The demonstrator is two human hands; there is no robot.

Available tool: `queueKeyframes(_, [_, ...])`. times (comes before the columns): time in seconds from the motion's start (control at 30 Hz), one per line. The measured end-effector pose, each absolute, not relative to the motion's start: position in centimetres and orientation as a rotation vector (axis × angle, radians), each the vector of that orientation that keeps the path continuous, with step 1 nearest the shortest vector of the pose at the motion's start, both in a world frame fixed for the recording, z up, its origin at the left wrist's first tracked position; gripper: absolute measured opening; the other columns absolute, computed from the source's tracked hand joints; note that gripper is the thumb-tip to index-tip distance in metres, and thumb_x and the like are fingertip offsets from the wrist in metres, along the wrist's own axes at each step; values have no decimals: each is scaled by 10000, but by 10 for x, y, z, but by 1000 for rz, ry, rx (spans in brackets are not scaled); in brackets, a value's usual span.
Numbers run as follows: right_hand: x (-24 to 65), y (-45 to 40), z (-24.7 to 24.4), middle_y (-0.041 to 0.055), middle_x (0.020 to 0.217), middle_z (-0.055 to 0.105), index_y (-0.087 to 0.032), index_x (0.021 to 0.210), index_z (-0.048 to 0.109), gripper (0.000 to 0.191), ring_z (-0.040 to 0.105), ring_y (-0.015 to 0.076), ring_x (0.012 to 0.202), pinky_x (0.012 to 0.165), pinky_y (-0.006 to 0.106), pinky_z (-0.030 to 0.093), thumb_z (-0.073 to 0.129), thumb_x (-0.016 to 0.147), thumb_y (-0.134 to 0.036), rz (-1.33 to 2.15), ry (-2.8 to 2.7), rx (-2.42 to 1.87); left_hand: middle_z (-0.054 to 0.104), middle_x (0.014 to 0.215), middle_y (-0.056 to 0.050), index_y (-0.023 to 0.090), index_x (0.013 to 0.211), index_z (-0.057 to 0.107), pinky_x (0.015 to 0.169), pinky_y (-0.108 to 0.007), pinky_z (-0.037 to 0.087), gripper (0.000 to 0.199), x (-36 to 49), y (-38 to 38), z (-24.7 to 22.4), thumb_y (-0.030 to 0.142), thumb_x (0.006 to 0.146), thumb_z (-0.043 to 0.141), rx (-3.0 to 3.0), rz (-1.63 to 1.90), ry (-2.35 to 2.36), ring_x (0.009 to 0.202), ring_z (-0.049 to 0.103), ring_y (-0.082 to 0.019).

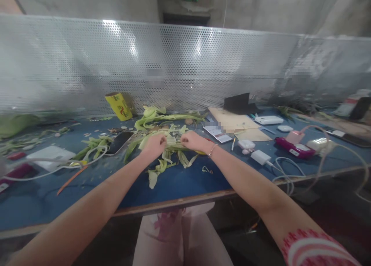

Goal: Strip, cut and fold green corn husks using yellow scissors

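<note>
Over a heap of pale green corn husks (156, 121) at the middle of the blue table, my two hands face each other a short gap apart. My left hand (155, 145) is closed, fingers curled, close to the leaves. My right hand (195, 141) is also closed, with thumb and fingers pinched together. Between them lies a pale husk leaf (173, 141); I cannot tell whether its ends are inside the pinched fingers. Torn husk strips (185, 159) hang toward me below the hands.
Left of the heap are a dark phone (119, 143), a yellow container (119, 106) and a white box (50, 157). To the right lie a lit phone (217, 133), brown cardboard (232, 119), a white charger (261, 157) with cable and a magenta power strip (294, 148). Behind stands a perforated metal screen (185, 65).
</note>
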State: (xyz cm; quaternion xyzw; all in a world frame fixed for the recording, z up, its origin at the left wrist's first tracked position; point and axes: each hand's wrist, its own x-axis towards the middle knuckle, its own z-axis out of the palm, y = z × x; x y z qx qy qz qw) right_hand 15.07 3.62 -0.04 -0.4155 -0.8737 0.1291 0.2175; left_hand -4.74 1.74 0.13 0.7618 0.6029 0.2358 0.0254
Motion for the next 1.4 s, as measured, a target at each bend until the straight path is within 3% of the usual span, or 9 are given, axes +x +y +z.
queueKeyframes(0.13, [150,38,-3,42,746,643,-115,788,649,152,535,100,666,642,200,373,539,803,-219,440,-2295,-1097,686,813,-42,208,826,597,720,-271,448,123,-46,16,5,258,741,523,2266,875,1764,764,621,-184])
queueKeyframes(0.27, [149,32,-3,15,717,609,-141,816,614,133,505,98,639,617,203,350,504,828,-215,396,-2323,-1068,687,745,-30,217,810,615,692,-284,466,140,-42,18,-3,297,716,548,2209,927,1571,705,621,-184])
queueKeyframes(0.43, [145,28,-5,22,755,608,-156,835,574,98,507,114,672,628,216,339,476,827,-160,194,-2386,-1028,696,721,-35,209,719,644,681,-286,473,112,-43,23,-7,248,631,587,2152,841,1520,719,638,-202])
queueKeyframes(0.53, [142,27,-7,32,797,618,-162,854,563,97,534,128,725,646,224,353,478,855,-210,83,-2425,-1051,708,723,-30,221,674,669,665,-283,468,111,-45,24,-2,274,631,582,2182,797,1575,721,637,-209])
queueKeyframes(0.7, [134,23,-9,60,912,625,-164,886,564,203,578,164,827,663,250,399,431,899,-317,-155,-2503,-1106,714,813,-33,220,774,698,680,-265,467,226,-47,23,4,367,649,578,2278,662,1662,771,633,-200])
queueKeyframes(0.83, [126,16,-7,79,950,618,-154,946,561,210,590,184,845,656,273,441,394,909,-276,-388,-2527,-1145,689,799,-27,200,762,674,705,-258,449,204,-47,18,9,288,708,499,2519,490,1636,759,608,-171])
queueKeyframes(1.03, [117,9,-6,93,980,608,-140,967,554,166,591,209,880,696,313,487,421,881,-186,-592,-2592,-1067,662,794,-71,175,690,632,748,-292,427,199,-51,19,13,191,721,435,2737,335,1558,807,592,-202])
queueKeyframes(1.2, [115,8,-9,112,1036,605,-117,1054,511,265,625,187,788,592,309,503,282,925,-151,-637,-2611,-1058,644,783,-103,166,662,587,741,-315,415,188,-51,27,10,164,729,411,2795,263,1616,790,587,-227])
queueKeyframes(1.4, [116,11,-5,97,980,664,-139,1068,514,247,644,196,860,659,314,520,343,899,-196,-431,-2630,-1133,640,781,-127,142,738,553,665,-310,371,285,-48,21,8,222,844,301,2760,183,1682,709,566,-209])
